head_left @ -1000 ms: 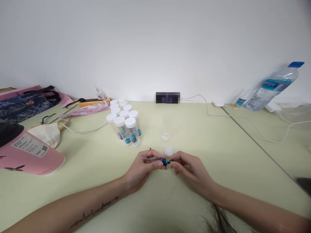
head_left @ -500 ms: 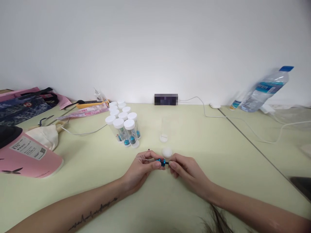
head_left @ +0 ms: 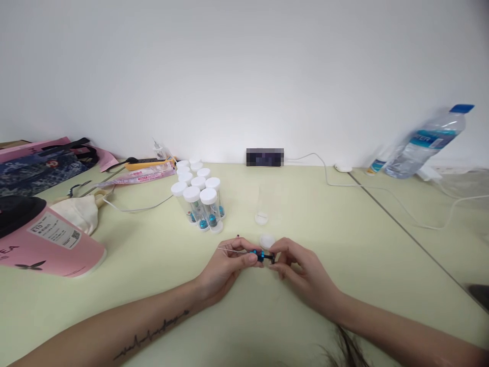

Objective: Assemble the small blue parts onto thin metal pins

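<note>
My left hand (head_left: 231, 262) pinches a small blue metal piece (head_left: 259, 255) between thumb and fingers. A thin metal wire runs from it leftward over my palm, and a black stem sticks out on the right. My right hand (head_left: 300, 262) has its thumb and forefinger on either side of the stem's wider black end (head_left: 272, 258). Just behind my hands lies a white cap (head_left: 267, 239). Farther back stands an uncapped clear tube (head_left: 263, 201). To the left is a group of white-capped clear tubes (head_left: 211, 209), several with blue pieces inside.
A pink cup (head_left: 57, 239) with a black lid is at the left, near a white cloth (head_left: 78, 211). Bags (head_left: 46, 163) and a pink packet (head_left: 139, 175) lie behind. A dark block (head_left: 265, 157), cable and water bottle (head_left: 424, 142) are along the wall.
My right thumb and forefinger have parted slightly, and more of the black stem with its wider end shows. The whole view has shifted a little; my left hand keeps its grip.
</note>
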